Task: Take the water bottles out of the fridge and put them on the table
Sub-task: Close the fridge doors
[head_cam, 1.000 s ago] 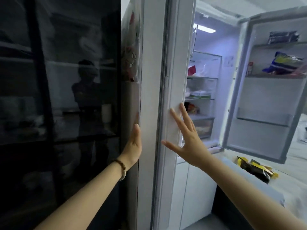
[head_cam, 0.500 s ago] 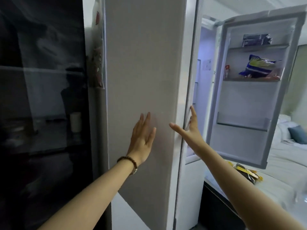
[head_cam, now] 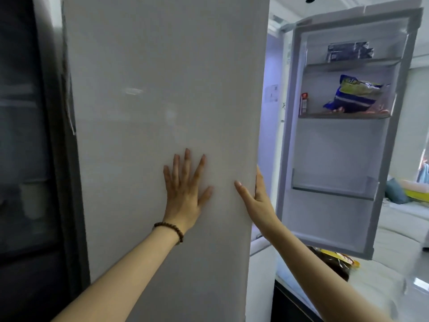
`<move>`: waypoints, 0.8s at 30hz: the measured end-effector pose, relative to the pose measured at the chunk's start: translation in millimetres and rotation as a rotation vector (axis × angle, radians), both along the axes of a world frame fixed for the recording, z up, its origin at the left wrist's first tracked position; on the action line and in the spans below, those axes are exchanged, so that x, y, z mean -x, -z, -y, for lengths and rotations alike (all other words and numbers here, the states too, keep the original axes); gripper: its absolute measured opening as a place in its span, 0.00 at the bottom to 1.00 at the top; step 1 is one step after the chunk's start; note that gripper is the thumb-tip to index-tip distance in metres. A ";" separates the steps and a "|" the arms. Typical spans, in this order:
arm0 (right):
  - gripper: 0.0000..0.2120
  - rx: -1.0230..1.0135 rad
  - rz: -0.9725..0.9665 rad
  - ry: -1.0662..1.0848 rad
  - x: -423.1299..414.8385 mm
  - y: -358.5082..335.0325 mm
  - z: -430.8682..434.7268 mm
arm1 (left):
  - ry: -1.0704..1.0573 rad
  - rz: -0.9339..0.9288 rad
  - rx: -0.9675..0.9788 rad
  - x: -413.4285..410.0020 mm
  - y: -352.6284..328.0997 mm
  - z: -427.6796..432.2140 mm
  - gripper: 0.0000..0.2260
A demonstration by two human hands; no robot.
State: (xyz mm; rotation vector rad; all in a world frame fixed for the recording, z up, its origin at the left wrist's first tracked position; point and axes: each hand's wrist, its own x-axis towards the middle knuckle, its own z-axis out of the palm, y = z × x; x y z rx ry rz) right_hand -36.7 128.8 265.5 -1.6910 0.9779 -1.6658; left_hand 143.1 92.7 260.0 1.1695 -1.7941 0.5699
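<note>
The left hand point(head_cam: 183, 187) is pressed flat, fingers spread, on the near fridge door point(head_cam: 162, 89). The right hand point(head_cam: 256, 194) is laid at its edge, grip unclear. Beyond, the far door point(head_cam: 336, 159) is swung open; the water bottles' whereabouts cannot be told.

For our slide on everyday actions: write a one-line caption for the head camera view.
Left hand flat on the white fridge door, right hand at its edge; the other door stands open.

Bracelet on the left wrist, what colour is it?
The bracelet is dark brown beads, shown best in the head view.
</note>
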 end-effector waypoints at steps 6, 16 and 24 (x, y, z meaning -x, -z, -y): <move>0.33 0.015 0.074 -0.044 8.7 1.7 85.1 | -0.160 -0.009 0.096 20.9 7.2 59.0 0.26; 0.35 0.045 0.030 -0.339 18.4 6.5 218.4 | -0.558 0.063 0.066 33.4 11.5 141.7 0.30; 0.37 0.056 -0.025 -0.456 7.8 9.4 281.0 | -0.751 0.091 0.011 31.1 10.3 177.5 0.30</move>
